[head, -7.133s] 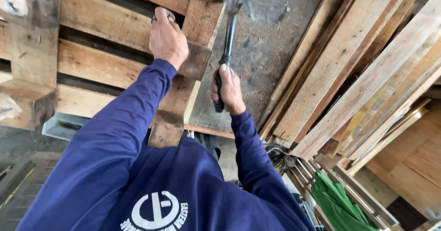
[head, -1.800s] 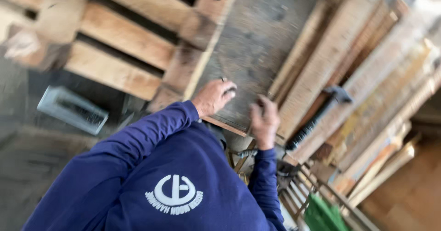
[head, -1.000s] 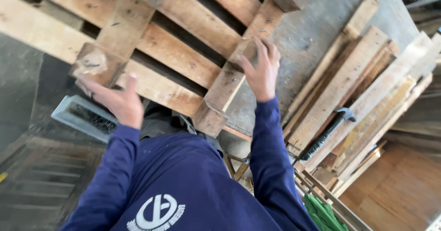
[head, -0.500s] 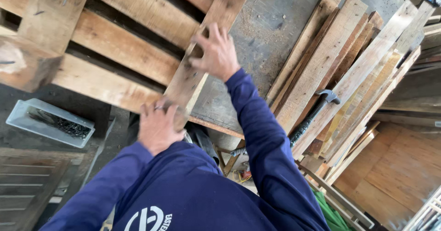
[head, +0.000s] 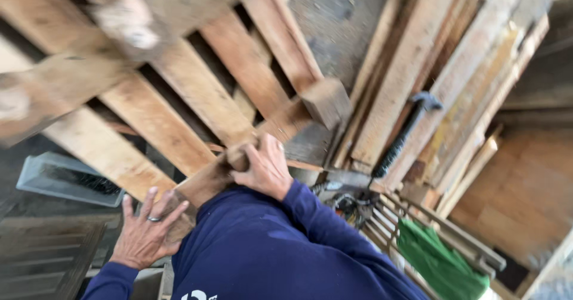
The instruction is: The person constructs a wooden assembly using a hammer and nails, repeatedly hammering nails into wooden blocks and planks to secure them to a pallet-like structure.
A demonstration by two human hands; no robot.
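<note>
A weathered wooden pallet [head: 179, 97] fills the upper left, tilted and blurred with motion. My right hand [head: 265, 168] is wrapped around the end of one of its stringer boards, near a square wooden block [head: 325, 102]. My left hand [head: 146, 228], with a ring on one finger, lies with fingers spread against the lower end of the same board. A black-handled hammer [head: 403, 136] rests untouched on a stack of loose planks [head: 430, 85] to the right.
A grey tray [head: 65, 180] holding dark small parts sits on the floor at left. A green cloth [head: 439, 264] lies on a slatted rack at lower right. Concrete floor [head: 340, 19] shows between pallet and planks.
The pallet has swung up and closer. My right hand has slid down from the board's upper part to grip its end, and my left hand has moved lower left along the board.
</note>
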